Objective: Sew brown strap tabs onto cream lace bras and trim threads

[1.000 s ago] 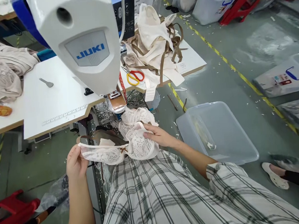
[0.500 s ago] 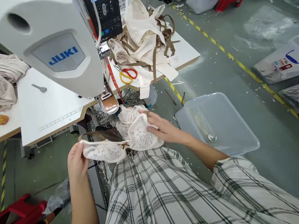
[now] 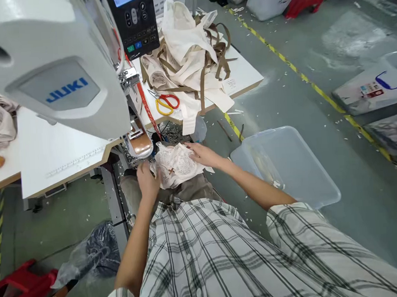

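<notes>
A white lace bra [image 3: 177,164] with a small brown bow at its centre lies bunched over my lap, just below the sewing machine's arm end. My left hand [image 3: 149,182] has its fingers curled round the left side of the bra. At the other side, my right hand [image 3: 203,156] grips the edge of the right cup, its thumb partly hidden. Close above my left hand sits the machine's rounded, copper-coloured work arm [image 3: 140,144].
The white JUKI sewing machine head [image 3: 70,89] fills the upper left. Cream bra pieces with brown straps [image 3: 192,54] are heaped on the table beside red-and-yellow scissors [image 3: 167,103]. A translucent plastic bin [image 3: 297,165] stands on the floor at right; a red stool [image 3: 21,284] is lower left.
My left hand has moved right and slightly up, toward my right hand. The bra, stretched between my hands before, is now gathered and lowered onto my lap. The view has shifted a little.
</notes>
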A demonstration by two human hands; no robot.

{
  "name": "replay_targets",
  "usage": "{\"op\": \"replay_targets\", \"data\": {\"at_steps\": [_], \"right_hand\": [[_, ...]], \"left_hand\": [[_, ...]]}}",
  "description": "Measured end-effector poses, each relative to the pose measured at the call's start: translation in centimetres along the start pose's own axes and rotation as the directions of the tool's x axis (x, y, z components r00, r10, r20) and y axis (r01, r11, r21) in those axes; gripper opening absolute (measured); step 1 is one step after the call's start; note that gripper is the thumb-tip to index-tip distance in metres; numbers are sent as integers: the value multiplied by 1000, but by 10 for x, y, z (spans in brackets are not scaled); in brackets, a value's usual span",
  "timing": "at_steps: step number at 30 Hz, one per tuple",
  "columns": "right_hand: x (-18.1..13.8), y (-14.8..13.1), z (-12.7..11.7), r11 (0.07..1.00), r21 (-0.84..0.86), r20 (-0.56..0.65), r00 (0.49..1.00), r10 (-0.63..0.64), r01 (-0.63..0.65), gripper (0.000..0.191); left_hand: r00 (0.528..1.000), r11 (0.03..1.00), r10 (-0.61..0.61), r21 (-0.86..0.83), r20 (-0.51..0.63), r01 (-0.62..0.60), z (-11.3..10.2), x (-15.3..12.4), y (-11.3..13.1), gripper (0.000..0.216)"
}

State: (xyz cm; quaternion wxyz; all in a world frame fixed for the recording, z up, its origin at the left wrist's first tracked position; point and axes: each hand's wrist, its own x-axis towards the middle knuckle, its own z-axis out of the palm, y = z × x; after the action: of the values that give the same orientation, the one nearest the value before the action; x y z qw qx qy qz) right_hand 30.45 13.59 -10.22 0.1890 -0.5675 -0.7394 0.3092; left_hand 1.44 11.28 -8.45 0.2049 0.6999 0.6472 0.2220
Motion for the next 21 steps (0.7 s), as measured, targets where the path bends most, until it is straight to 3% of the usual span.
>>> {"op": "replay_targets", "data": {"at_steps": [3,5,8,10,13,17,19,21], "right_hand": [[-11,-12,25,999,-22,-132,991,33,-36,65],[-20,-25,38,994,-74,-104,991,-86,79,78],[-26,-37,50,940,-146,103,949,-297,310,93],[-25,-36,53,934,-164,161,943,-293,318,88],[-21,-26,51,953,-138,135,958,-253,271,79],[-17,-16,26,973,-22,94,969,-228,231,80],[-8,-17,-4,973,100,28,977,-211,207,74],[12,-22,-49,963,197,-116,979,-166,187,61]], "left_hand": [[951,951,210,177,227,-252,26,-31,2,87],[915,887,247,306,320,-346,39,-42,0,88],[910,848,265,372,320,-377,48,-41,-6,74],[906,839,299,370,299,-399,48,-34,-5,70],[896,827,349,359,275,-433,46,-23,4,73],[887,818,373,355,272,-453,53,-15,18,69],[899,840,350,337,265,-426,58,-13,22,71],[904,868,334,288,266,-405,60,-12,22,73]]}}
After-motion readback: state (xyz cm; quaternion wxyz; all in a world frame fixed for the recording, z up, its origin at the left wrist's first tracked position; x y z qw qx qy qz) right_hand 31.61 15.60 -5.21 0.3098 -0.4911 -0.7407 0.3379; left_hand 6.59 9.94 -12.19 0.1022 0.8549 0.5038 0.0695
